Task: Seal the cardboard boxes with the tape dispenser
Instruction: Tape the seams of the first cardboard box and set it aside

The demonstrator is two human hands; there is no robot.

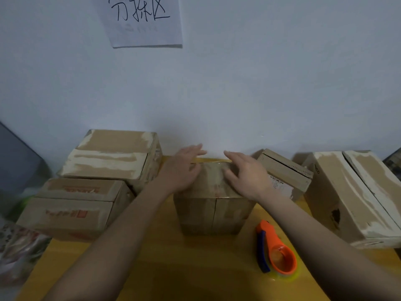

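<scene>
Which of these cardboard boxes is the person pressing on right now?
The middle box, straight ahead on the yellow table. Both the left hand and right hand lie flat on its top; the boxes to either side go untouched.

Five worn brown cardboard boxes sit on the yellow desk (165,268) along the wall. The middle box (213,210) stands upright, its top flaps down with glossy clear tape across them. To its left, a long flat box (71,210) lies in front of a taller box (112,158), both with closed flaps. To its right sits a small labelled box (284,173), tilted, then a large box (355,198) with its flaps parting. The orange tape dispenser (276,249) with a blue handle lies flat near the middle box's front right corner.
</scene>
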